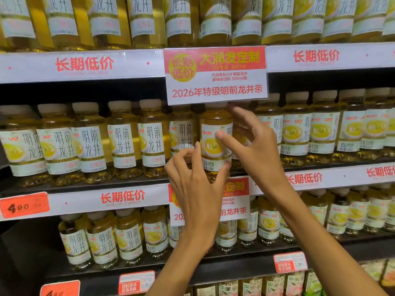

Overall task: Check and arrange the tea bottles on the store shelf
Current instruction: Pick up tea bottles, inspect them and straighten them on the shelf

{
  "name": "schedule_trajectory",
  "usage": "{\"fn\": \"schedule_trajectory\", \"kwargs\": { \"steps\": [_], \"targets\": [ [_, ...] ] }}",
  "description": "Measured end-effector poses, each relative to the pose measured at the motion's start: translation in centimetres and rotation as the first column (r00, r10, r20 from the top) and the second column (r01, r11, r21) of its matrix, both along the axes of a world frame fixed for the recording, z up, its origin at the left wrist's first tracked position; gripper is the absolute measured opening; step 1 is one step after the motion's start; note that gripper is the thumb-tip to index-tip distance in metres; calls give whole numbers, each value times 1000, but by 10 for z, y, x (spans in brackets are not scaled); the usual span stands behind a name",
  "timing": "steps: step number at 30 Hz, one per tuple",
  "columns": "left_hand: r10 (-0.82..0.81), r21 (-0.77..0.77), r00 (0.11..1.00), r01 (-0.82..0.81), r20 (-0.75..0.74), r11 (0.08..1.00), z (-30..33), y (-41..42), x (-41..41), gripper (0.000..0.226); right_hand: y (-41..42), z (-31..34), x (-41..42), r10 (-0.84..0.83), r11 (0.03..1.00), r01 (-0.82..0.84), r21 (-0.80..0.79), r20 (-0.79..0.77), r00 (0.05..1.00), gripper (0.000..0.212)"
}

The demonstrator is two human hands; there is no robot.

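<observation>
Rows of yellow tea bottles with white caps and white-green labels fill three shelves. One bottle point(215, 142) in the middle of the centre shelf stands at the front edge, its label turned sideways. My left hand point(196, 184) holds its lower part, fingers curled round the left side and thumb on the right. My right hand point(254, 146) grips its upper right side, with the thumb across the label and the fingers reaching behind near the cap. Neighbouring bottles point(152, 137) stand close on both sides.
A red and white promotional sign point(215, 75) hangs from the upper shelf edge just above the held bottle. A similar sign point(235, 201) hangs below, partly hidden by my left hand. Red price tags point(24, 205) sit on the shelf rails.
</observation>
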State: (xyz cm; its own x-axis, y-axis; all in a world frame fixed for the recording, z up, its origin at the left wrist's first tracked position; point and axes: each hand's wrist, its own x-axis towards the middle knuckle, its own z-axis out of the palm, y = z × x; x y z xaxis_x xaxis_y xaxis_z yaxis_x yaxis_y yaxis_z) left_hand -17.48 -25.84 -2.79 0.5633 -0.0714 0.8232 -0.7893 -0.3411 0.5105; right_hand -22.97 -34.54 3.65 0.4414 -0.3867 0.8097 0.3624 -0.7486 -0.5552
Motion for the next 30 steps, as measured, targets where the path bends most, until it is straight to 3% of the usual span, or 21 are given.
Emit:
{"fn": "schedule_trajectory", "kwargs": {
  "steps": [6,13,17,23,26,30],
  "targets": [
    [13,1,1000,-13,-1,1000,1,-7,-2,67,-1,0,7,-260,952,265,-154,53,964,48],
    [138,13,983,-141,123,990,3,-14,3,65,-5,-2,23,-495,789,518,-330,159,854,39],
    [181,77,974,-192,134,978,3,-18,10,58,-8,-8,28,-540,722,562,-403,179,823,33],
    [196,92,973,-207,123,974,4,-22,12,56,-22,-9,21,-520,741,546,-391,181,835,31],
    [145,56,981,-153,130,987,4,-21,8,60,-36,-6,16,-652,662,683,-308,213,728,35],
    [63,26,987,-68,148,997,4,-22,-1,57,-47,-3,19,-754,558,735,-385,137,643,53]
  ]
}}
